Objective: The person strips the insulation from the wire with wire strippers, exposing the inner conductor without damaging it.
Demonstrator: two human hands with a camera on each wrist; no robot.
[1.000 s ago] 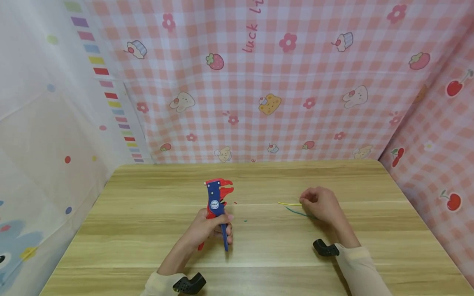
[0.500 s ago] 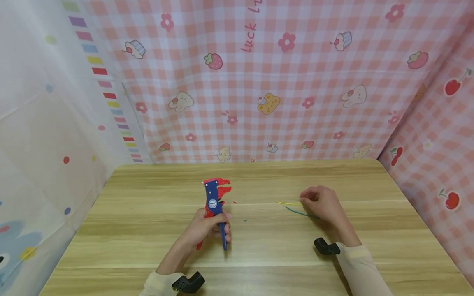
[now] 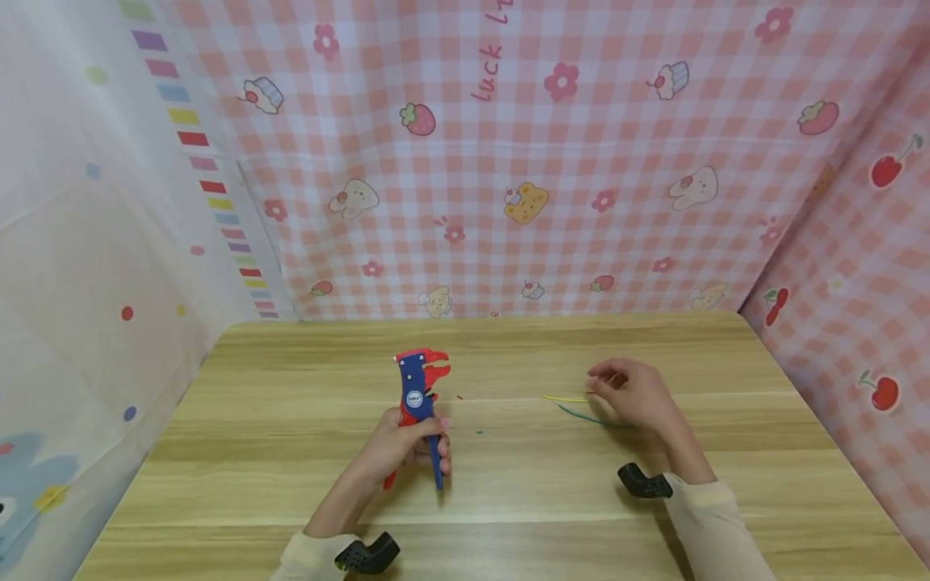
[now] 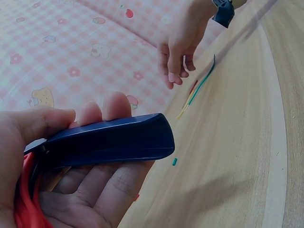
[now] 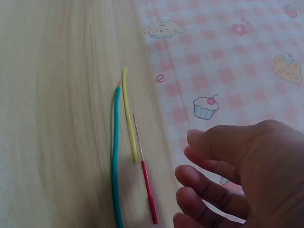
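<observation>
My left hand (image 3: 395, 448) grips a red and blue wire stripper (image 3: 412, 395) by its handles, its red jaws pointing right. In the left wrist view the blue handle (image 4: 109, 140) lies across my fingers. Over on the right, my right hand (image 3: 632, 395) hovers beside three wires with loosely bent fingers and nothing between them. The right wrist view shows a teal-green wire (image 5: 114, 161), a shorter yellow wire (image 5: 128, 114) and a red wire (image 5: 149, 192) with a long bare copper end, all lying on the table side by side.
Small cut bits of insulation, one green (image 3: 479, 432) and one red (image 3: 459, 397), lie on the wooden table (image 3: 508, 492) between the hands. Behind the table hangs a pink checked cloth (image 3: 465, 161). Black camera mounts (image 3: 369, 554) sit on both wrists.
My right hand has lifted slightly and its fingers have loosened, leaving the red wire beside the yellow one. The left hand still grips the wire stripper.
</observation>
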